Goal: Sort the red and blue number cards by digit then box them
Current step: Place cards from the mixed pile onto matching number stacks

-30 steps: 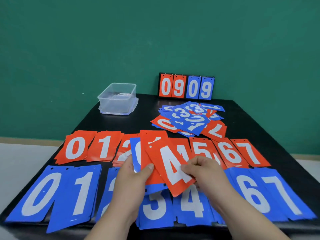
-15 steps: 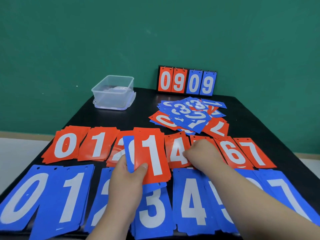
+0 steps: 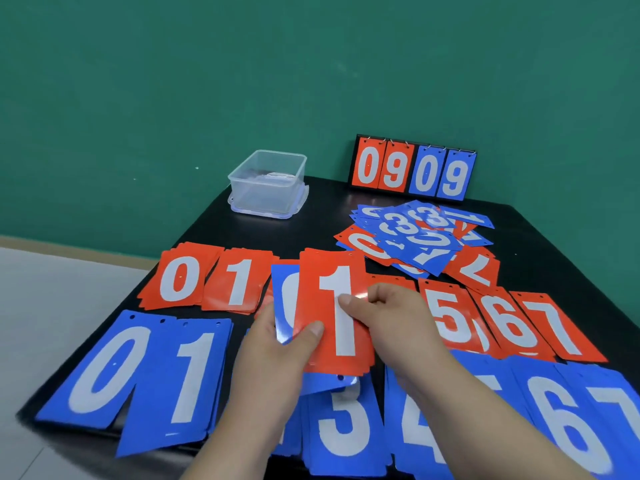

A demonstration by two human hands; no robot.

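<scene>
Right grip [image 3: 391,317] back, pinching my red 1 card [image 3: 346,341] | left grip [image 3: 277,358] holds blue 0 card [image 3: 285,299] behind | risk: both lift together

Scoreboard [image 3: 414,169] reads 0909; held red card [image 3: 311,306], 1.

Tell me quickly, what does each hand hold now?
Left hand: grips stack topped by red rectangular plastic 1 card.
Right hand: pinches that card's edge.
</scene>
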